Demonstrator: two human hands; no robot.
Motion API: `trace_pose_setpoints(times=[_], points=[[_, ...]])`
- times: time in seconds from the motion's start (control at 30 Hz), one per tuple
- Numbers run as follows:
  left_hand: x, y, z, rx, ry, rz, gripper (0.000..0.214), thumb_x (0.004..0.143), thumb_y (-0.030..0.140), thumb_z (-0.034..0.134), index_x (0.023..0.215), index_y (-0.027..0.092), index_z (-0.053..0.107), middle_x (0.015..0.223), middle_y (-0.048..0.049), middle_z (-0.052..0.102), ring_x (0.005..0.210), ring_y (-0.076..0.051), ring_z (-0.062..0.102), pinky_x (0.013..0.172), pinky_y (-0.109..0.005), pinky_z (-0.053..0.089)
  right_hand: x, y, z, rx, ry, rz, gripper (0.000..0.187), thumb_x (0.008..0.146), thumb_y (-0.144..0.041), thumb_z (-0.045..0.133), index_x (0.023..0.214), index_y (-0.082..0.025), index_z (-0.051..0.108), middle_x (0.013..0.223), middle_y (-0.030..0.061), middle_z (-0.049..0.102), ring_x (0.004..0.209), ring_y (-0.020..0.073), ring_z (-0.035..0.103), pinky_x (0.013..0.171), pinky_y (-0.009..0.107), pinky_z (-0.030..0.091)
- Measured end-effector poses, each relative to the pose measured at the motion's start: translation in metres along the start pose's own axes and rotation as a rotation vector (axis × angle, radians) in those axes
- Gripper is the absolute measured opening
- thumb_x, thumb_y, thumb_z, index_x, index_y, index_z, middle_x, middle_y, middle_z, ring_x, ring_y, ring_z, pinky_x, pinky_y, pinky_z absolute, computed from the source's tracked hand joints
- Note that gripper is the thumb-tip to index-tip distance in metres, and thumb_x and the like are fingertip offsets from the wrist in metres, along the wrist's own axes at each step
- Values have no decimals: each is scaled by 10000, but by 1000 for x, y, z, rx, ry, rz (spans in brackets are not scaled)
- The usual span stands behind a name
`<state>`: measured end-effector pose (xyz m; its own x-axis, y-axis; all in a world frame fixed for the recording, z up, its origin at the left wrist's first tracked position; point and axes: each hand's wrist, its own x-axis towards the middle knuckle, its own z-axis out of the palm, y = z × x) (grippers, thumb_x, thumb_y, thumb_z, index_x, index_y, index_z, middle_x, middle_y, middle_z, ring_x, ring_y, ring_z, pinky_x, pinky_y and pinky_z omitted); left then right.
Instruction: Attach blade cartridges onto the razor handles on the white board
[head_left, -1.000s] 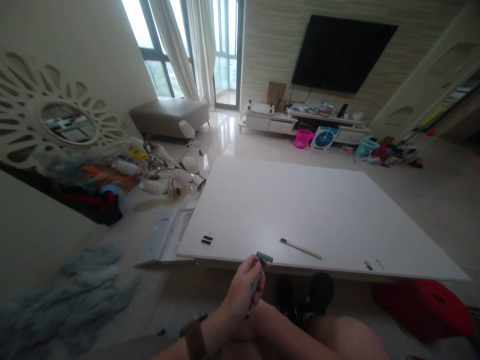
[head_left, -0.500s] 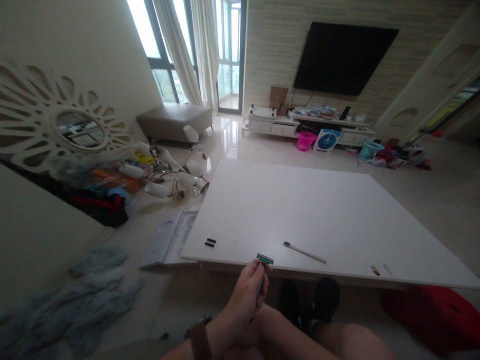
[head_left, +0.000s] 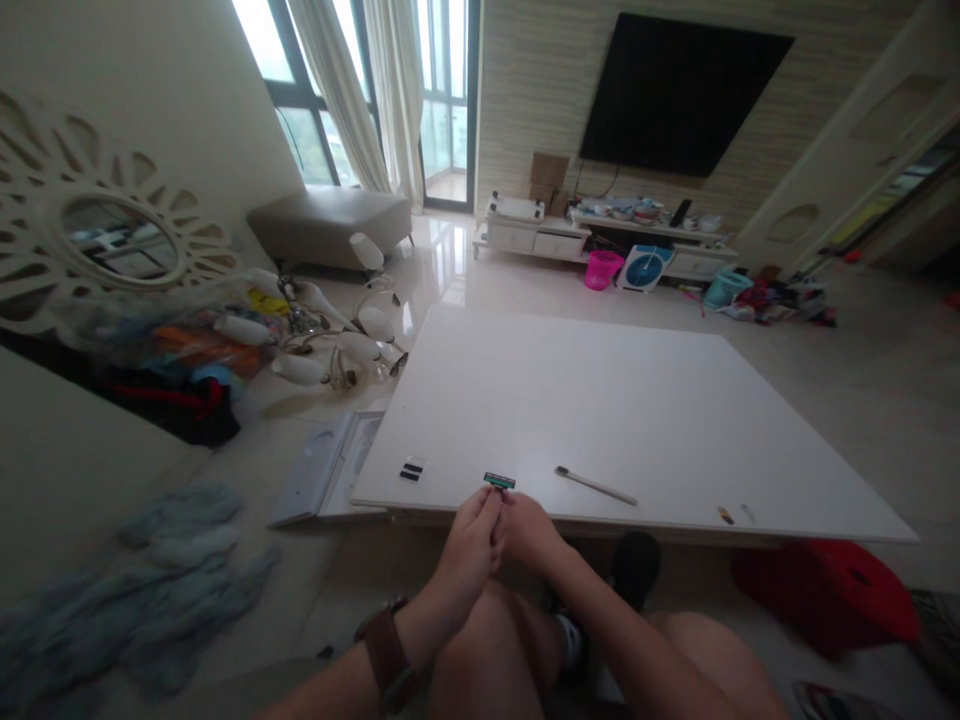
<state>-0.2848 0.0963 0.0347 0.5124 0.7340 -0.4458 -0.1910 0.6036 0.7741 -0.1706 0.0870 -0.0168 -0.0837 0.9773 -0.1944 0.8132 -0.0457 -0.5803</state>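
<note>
A razor with a teal and black head (head_left: 499, 481) is held upright just in front of the white table's near edge (head_left: 600, 522). My left hand (head_left: 466, 556), with a brown watch strap on its wrist, is closed around the handle. My right hand (head_left: 529, 532) is closed on the same razor just below its head, touching the left hand. On the tabletop a thin white stick with a dark tip (head_left: 595, 486) lies to the right of my hands. A small black-and-white piece (head_left: 412, 470) lies to the left.
A chandelier with white shades (head_left: 330, 340) and a pile of bags lie on the floor at left. A grey cloth (head_left: 142, 580) is at lower left, a white tray (head_left: 322, 470) beside the table, a red stool (head_left: 825, 590) at right. My knees are below.
My right hand has come up into view and closed on the razor beside the left hand. The razor has risen slightly toward the table edge.
</note>
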Motion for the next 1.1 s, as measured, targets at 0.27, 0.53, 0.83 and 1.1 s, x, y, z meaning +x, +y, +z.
trace_pose_setpoints(times=[0.27,0.53,0.83,1.1], points=[[2,-1,0,20,53,-13,505,716,656,643,892,212,477,514,115,374,342,-24,192,334,-161,104,9,5,-48,1063,469,-115,276,884,-443,616,909,-193,728,850,52,724,716,157,623,655,273,438],[1,1,0,19,140,-34,480,714,628,655,848,225,433,515,110,411,331,-26,221,328,-161,132,1,-6,-41,820,398,-186,135,737,-243,791,871,-227,790,802,36,739,717,159,614,638,280,422],[-3,-4,-1,12,143,-29,412,757,567,644,880,215,467,532,103,417,347,-24,235,342,-154,137,0,-14,-37,773,466,-177,106,730,-171,757,826,-210,779,811,32,765,732,162,651,638,274,431],[-3,-8,-3,20,138,-41,401,761,556,648,874,213,470,540,96,439,336,-23,248,339,-159,141,-5,-12,-36,703,504,-255,122,760,-134,742,840,-217,781,791,18,760,706,141,648,606,256,424]])
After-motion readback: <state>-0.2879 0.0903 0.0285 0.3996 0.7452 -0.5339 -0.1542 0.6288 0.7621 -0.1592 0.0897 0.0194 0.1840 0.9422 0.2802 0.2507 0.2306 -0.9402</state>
